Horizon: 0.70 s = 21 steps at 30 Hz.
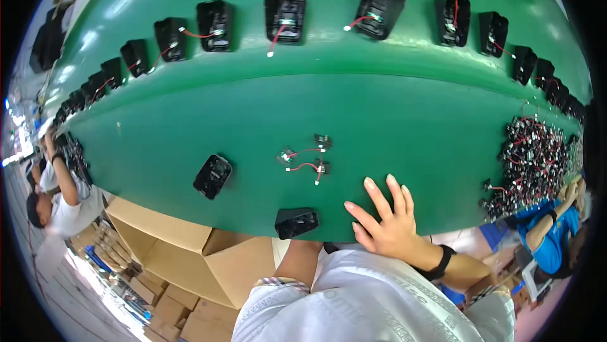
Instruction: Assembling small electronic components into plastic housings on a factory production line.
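right hand (pixel 393 231), fingers spread wide; black housing (pixel 296 223) apart, leftward; wired boards (pixel 322 168) ahead-left; left hand hidden, grip unclear.

Showing faint, pale lettering (pixel 333 294) at six o'clock, across the front of the white shirt (pixel 379 310), but blurring too much for reading; offering nothing legible elsewhere.

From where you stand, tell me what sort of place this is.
Likely a factory assembly line: a long row of black housings, a heap of small wired parts, and co-workers nearby.
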Motion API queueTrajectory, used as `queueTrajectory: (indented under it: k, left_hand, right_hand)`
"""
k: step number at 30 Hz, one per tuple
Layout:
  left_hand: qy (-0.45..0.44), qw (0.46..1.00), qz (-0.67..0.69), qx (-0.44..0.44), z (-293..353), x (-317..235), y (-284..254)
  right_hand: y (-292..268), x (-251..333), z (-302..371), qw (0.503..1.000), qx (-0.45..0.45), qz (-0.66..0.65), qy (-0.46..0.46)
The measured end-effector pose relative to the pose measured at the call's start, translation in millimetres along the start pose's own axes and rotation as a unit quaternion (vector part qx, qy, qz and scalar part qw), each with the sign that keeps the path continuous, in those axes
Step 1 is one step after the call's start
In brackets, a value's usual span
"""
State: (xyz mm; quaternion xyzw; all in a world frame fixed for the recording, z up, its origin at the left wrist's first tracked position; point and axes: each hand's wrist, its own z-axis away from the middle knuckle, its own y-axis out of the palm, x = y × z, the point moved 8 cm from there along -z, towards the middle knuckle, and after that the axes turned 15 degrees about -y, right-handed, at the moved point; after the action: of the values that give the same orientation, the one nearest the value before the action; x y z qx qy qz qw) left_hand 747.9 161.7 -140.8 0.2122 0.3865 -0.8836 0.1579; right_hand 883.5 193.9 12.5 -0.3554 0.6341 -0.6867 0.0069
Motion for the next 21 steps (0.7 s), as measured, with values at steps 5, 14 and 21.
queueTrajectory:
  k: [5, 14, 21]
  left_hand:
    - [0.073, 0.997, -0.007, -0.01, -28.5, 15.9, 19.4]
    - [0.196, 0.978, -0.035, -0.065, -33.3, -11.3, 44.8]
    - [0.289, 0.951, -0.065, -0.093, -19.3, -39.3, 67.9]
  right_hand:
    - [-3.6, -2.0, -0.9, 1.0, -0.001, 0.005, 0.011]
    - [-9.4, 9.2, 1.4, 0.994, -0.094, 0.043, -0.04]
    - [-8.6, 15.7, 10.9, 0.978, -0.165, 0.098, -0.085]
